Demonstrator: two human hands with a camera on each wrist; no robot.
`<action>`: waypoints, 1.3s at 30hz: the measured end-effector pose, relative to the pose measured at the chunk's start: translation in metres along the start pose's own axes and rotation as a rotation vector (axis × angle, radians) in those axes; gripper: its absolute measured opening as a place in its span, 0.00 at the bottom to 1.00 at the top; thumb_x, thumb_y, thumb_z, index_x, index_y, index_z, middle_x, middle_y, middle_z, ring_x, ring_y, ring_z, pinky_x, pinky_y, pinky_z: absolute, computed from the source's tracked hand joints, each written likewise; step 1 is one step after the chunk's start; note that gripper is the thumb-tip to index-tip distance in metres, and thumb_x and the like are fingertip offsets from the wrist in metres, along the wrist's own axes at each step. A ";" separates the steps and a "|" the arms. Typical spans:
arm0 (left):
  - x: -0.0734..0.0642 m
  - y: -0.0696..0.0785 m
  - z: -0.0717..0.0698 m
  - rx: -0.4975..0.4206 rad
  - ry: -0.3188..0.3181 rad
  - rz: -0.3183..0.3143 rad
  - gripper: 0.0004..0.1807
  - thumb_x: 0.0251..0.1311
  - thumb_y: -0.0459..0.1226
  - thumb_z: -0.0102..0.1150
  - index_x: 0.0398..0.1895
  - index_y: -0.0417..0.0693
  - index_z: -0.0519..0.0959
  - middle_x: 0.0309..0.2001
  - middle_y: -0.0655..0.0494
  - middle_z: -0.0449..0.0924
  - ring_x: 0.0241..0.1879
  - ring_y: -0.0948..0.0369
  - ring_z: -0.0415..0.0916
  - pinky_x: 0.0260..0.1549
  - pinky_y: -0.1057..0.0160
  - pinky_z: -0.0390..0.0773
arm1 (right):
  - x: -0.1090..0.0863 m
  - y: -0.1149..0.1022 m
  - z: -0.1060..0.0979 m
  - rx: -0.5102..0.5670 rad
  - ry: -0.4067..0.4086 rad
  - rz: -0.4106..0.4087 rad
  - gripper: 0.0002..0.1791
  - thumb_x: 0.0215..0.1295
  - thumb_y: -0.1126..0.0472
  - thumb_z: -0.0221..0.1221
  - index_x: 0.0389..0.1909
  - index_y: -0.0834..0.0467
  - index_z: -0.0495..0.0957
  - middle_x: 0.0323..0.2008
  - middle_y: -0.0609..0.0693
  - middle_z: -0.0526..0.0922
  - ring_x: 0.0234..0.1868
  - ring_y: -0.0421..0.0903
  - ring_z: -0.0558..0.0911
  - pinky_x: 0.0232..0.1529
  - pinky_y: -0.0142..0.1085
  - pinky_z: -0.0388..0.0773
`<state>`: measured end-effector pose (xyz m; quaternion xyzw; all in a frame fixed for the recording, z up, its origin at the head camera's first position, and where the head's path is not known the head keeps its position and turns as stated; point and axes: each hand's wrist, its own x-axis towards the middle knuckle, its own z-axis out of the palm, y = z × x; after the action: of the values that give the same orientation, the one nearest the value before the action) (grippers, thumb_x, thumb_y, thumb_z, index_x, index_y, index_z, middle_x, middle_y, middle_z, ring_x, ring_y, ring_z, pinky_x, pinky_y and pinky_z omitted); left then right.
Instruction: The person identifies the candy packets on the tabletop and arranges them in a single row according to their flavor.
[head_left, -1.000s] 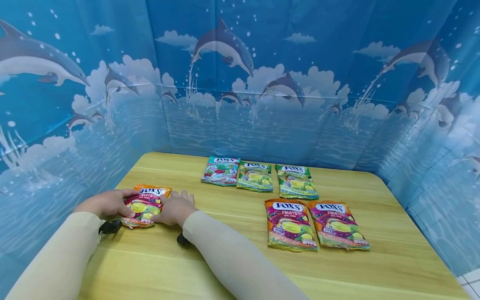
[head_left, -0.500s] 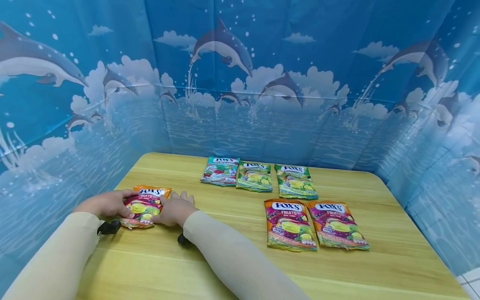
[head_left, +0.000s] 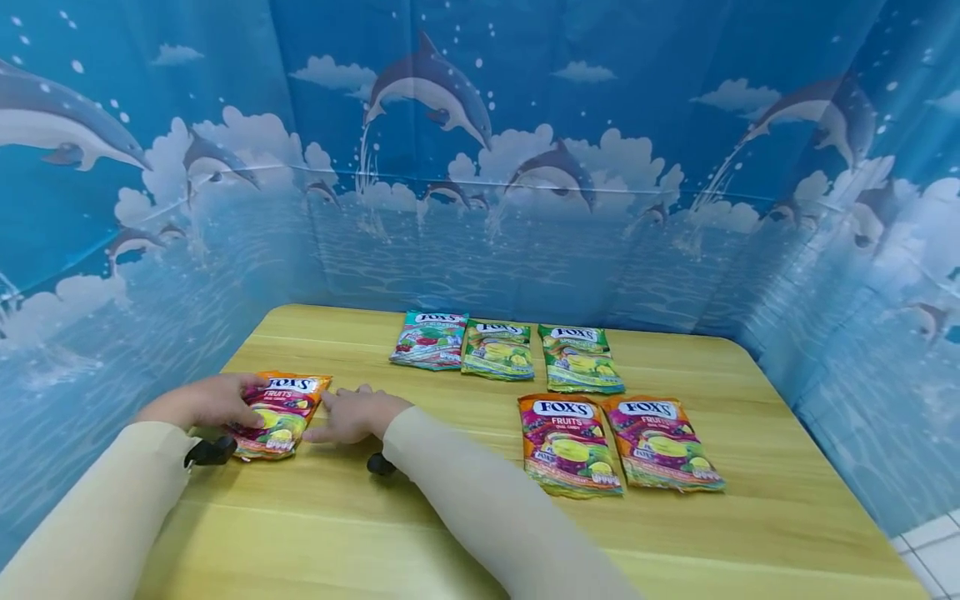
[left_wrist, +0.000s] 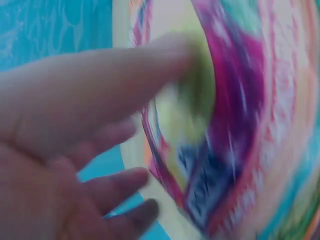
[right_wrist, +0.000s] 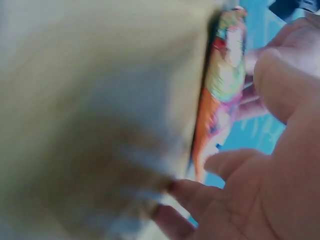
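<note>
At the table's left side lies an orange and purple Fox's Fruits candy bag (head_left: pixel 279 415), face up. My left hand (head_left: pixel 204 403) is at its left edge; in the left wrist view the thumb (left_wrist: pixel 150 62) reaches straight over the bag's front, while the other fingers lie loosely beside its edge. My right hand (head_left: pixel 358 417) is just right of the bag, fingers relaxed and holding nothing. In the right wrist view a narrow gap appears between the right hand (right_wrist: pixel 250 195) and the bag (right_wrist: pixel 220 85), which is seen edge-on.
Two more Fox's Fruits bags (head_left: pixel 568 446) (head_left: pixel 662 442) lie side by side at the right. Behind them are two green Fox's bags (head_left: pixel 498 350) (head_left: pixel 579 358) and a teal one (head_left: pixel 430 340). A dolphin-print curtain (head_left: pixel 480 233) surrounds the wooden table (head_left: pixel 337 542).
My right hand has come off the bag's right edge and moved slightly right. The left hand stays at the bag. The head view has shifted a little.
</note>
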<state>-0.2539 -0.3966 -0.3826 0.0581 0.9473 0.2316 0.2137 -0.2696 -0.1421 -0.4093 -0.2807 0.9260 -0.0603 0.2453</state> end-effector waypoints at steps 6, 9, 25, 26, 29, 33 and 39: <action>0.010 0.028 0.009 0.106 0.177 0.060 0.44 0.74 0.55 0.59 0.81 0.37 0.60 0.74 0.22 0.62 0.66 0.29 0.71 0.55 0.33 0.77 | -0.024 0.032 -0.015 0.003 -0.018 -0.105 0.45 0.73 0.23 0.46 0.84 0.38 0.55 0.83 0.40 0.58 0.84 0.45 0.57 0.83 0.43 0.55; 0.019 0.051 0.018 0.105 0.218 0.098 0.42 0.75 0.54 0.59 0.82 0.40 0.60 0.75 0.26 0.63 0.66 0.31 0.73 0.55 0.33 0.78 | -0.040 0.058 -0.019 0.017 0.018 -0.145 0.44 0.74 0.26 0.48 0.84 0.43 0.57 0.83 0.43 0.60 0.84 0.46 0.59 0.83 0.43 0.57; 0.065 0.197 0.107 -0.034 0.163 0.293 0.42 0.72 0.55 0.64 0.84 0.58 0.60 0.77 0.46 0.70 0.74 0.42 0.70 0.72 0.37 0.69 | -0.152 0.221 -0.014 0.051 0.116 -0.002 0.42 0.77 0.38 0.57 0.84 0.53 0.58 0.84 0.58 0.57 0.84 0.61 0.54 0.83 0.60 0.50; 0.067 0.205 0.115 -0.039 0.153 0.301 0.42 0.71 0.56 0.64 0.84 0.58 0.60 0.76 0.47 0.71 0.73 0.43 0.71 0.72 0.38 0.69 | -0.158 0.227 -0.013 0.066 0.120 0.014 0.42 0.77 0.38 0.58 0.83 0.53 0.58 0.84 0.58 0.56 0.84 0.63 0.53 0.82 0.61 0.51; 0.072 0.228 0.134 -0.036 0.105 0.319 0.43 0.70 0.57 0.64 0.83 0.59 0.61 0.76 0.49 0.72 0.74 0.45 0.71 0.73 0.40 0.69 | -0.176 0.243 -0.010 0.093 0.132 0.069 0.43 0.75 0.38 0.60 0.83 0.52 0.59 0.84 0.59 0.55 0.84 0.66 0.54 0.81 0.64 0.53; 0.074 0.255 0.154 -0.009 0.033 0.360 0.44 0.71 0.59 0.62 0.85 0.58 0.58 0.77 0.49 0.70 0.76 0.46 0.68 0.75 0.41 0.66 | -0.199 0.258 -0.006 0.101 0.146 0.128 0.46 0.72 0.36 0.62 0.83 0.52 0.60 0.84 0.61 0.54 0.82 0.68 0.56 0.78 0.65 0.59; 0.080 0.281 0.177 0.007 -0.005 0.406 0.46 0.69 0.61 0.63 0.84 0.57 0.58 0.77 0.49 0.70 0.77 0.49 0.68 0.75 0.44 0.68 | -0.227 0.276 0.003 0.065 0.184 0.186 0.49 0.68 0.36 0.67 0.82 0.53 0.62 0.82 0.65 0.57 0.80 0.70 0.60 0.74 0.66 0.66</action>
<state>-0.2461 -0.0572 -0.4245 0.2493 0.9164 0.2664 0.1646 -0.2396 0.2132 -0.3855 -0.1786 0.9642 -0.0928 0.1728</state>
